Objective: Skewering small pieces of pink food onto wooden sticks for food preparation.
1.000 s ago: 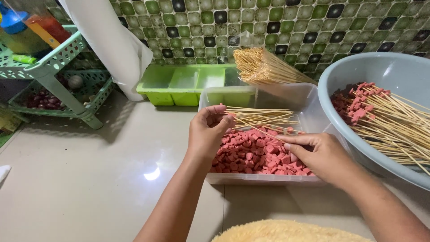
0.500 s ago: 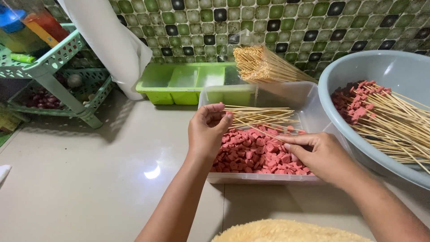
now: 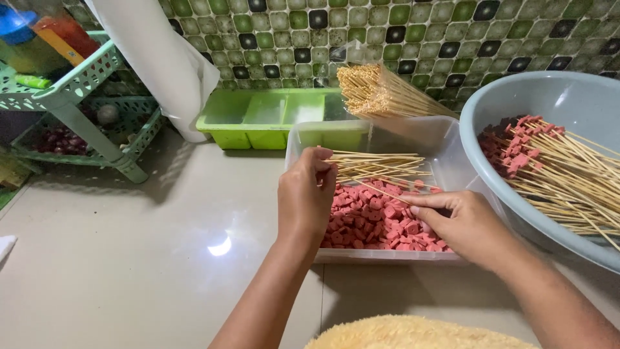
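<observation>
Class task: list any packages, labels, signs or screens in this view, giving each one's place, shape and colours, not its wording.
Clear plastic bag of bamboo skewers: behind the clear tub, leaning toward the tiled wall, open end left; pale tan sticks.
No labels, signs or screens visible.

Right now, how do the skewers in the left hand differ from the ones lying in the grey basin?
The skewers in the left hand are bare sticks, while the skewers in the grey basin carry pink pieces at their far ends. The left hand holds its small bunch over the clear tub; the basin's skewers lie loose in a larger pile against the grey basin. Both are thin, pale wooden sticks.
</observation>
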